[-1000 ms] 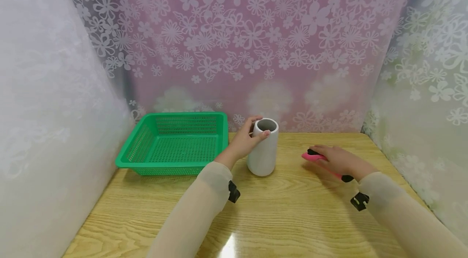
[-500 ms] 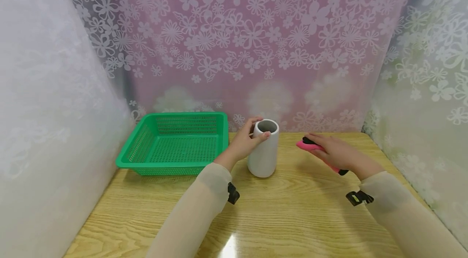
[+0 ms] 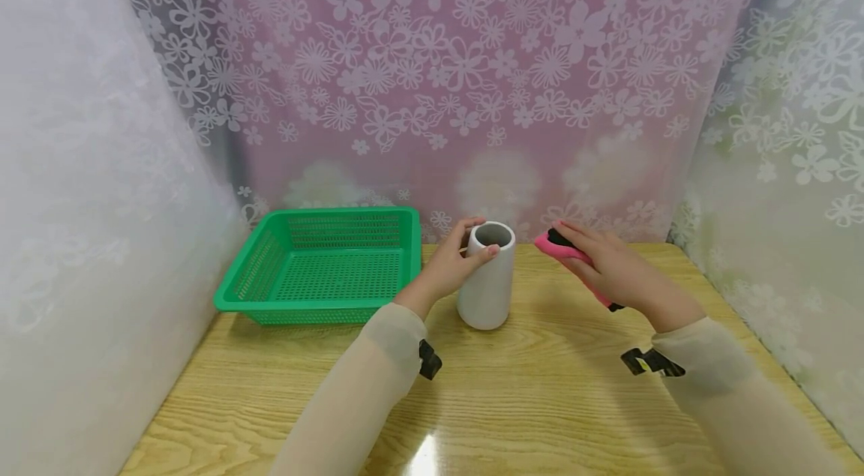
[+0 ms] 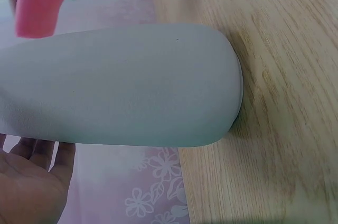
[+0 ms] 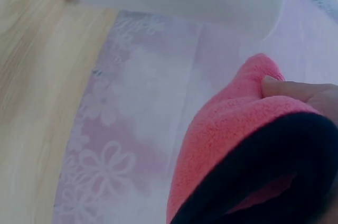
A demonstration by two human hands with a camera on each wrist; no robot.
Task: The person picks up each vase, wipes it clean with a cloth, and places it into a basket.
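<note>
A white cylindrical vase (image 3: 486, 288) stands upright on the wooden table. Around its upper part my left hand (image 3: 448, 266) holds it, the thumb in front by the rim and fingers behind. To the right of the vase, my right hand (image 3: 624, 273) grips a pink fuzzy cloth item with black edging (image 5: 227, 123), held above the table. The item looks folded or hollow; its exact kind is unclear. Its front end points toward the vase's rim, apart from it. In the left wrist view, the vase (image 4: 121, 86) lies across the picture, with a pink end (image 4: 39, 10) near its top.
A green plastic basket with perforated sides (image 3: 317, 303) sits at the left on the wooden table (image 3: 513, 401). A pink flowered curtain (image 3: 472, 101) hangs behind the table. Pale cloth walls close off both sides.
My right hand has lifted the pink item off the table and moved it up and left, nearer the vase's rim. My left hand stays on the vase, which has hardly moved.
</note>
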